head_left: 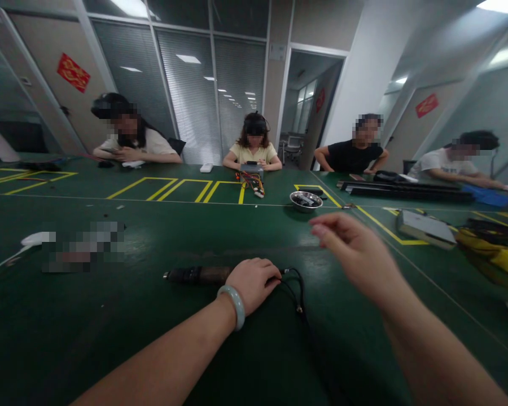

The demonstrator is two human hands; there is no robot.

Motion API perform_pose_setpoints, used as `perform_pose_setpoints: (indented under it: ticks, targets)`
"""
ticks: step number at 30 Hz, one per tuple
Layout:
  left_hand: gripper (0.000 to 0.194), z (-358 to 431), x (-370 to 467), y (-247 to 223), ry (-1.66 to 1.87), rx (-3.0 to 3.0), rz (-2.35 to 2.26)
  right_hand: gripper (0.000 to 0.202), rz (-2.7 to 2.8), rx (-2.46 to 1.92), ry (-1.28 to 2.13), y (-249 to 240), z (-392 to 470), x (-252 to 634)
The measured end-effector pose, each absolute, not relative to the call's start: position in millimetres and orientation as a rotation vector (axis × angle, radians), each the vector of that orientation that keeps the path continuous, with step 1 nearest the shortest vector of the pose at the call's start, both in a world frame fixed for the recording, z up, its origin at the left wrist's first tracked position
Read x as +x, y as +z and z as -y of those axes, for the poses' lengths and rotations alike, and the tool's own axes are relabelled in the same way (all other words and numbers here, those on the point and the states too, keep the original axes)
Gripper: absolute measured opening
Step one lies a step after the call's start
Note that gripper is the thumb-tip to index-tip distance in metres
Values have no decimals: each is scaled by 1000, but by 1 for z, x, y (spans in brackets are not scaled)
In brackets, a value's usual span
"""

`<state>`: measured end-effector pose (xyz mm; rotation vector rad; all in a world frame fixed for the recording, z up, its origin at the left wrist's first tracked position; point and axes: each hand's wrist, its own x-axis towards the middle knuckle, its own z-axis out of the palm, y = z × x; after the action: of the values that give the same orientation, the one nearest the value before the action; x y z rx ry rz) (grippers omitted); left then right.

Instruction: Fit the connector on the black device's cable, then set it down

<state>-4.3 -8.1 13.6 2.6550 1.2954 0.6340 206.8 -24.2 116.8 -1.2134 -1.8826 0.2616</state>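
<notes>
My left hand (252,285), with a pale green bangle on its wrist, lies over the rear part of an electric screwdriver (203,275). Its fingers curl round the body. The dark tool rests flat on the green table, its metal tip pointing left, and a black cable (301,293) runs from its back end. To the right, my right hand (355,248) is raised above the table. Thumb and fingertips come close together in a pinch; anything between them is too small to make out. Just beyond those fingertips stands a metal bowl (306,207) with small dark and silvery parts in it.
Across the green table (152,338) sit several people, one behind a grey box with coloured wires (253,176). Long black bars (406,190) lie at the back right, near a silver box (425,228) and yellow-black cloth (497,251). A white cabled device (38,238) lies left.
</notes>
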Motion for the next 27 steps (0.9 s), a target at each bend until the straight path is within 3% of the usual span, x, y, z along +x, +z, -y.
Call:
perform_pose_setpoints:
  ticks: [5, 9, 21, 27]
  targets:
    - [13, 8, -5, 13, 632, 2653, -1315, 25, 2258, -1587, 523, 59, 8, 200]
    - [13, 8, -4, 13, 635, 2638, -1319, 20, 2332, -1587, 631, 31, 8, 202]
    - [10, 7, -3, 12, 639, 2594, -1331, 15, 2075, -1389, 950, 10, 4, 193]
    - [18, 11, -2, 14, 649, 2559, -1416, 12, 2024, -1383, 975, 4, 2, 193]
